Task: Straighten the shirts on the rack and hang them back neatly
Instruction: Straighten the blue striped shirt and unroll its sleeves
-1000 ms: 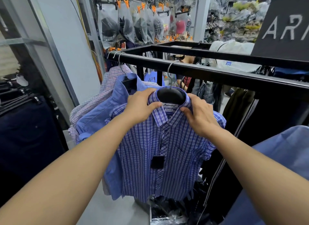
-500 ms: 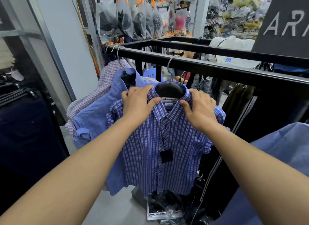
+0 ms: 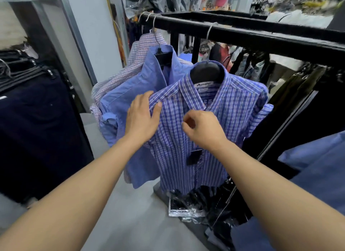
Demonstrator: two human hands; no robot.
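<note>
A blue-and-white plaid shirt [image 3: 233, 110] hangs on a black hanger [image 3: 207, 71] from the black rack bar [image 3: 261, 37]. Its collar is folded down and a black tag [image 3: 194, 156] dangles on its front. My left hand [image 3: 141, 118] holds the shirt's left shoulder, thumb on the front and fingers round the edge. My right hand [image 3: 203, 129] is curled on the placket just below the collar, thumb and forefinger pinched on the fabric. Behind it to the left hang a plain blue shirt [image 3: 140, 86] and a pink checked shirt [image 3: 138, 52].
Dark garments [image 3: 37, 129] hang on a rack at the left. Shiny plastic packages [image 3: 186, 204] lie on the floor under the plaid shirt. Blue cloth [image 3: 317, 166] fills the lower right. Dark trousers [image 3: 298, 86] hang beyond the bar at the right.
Both hands have left the collar and come down: the left to the shirt's left shoulder, the right to the placket below the collar. The camera has tilted down and moved closer.
</note>
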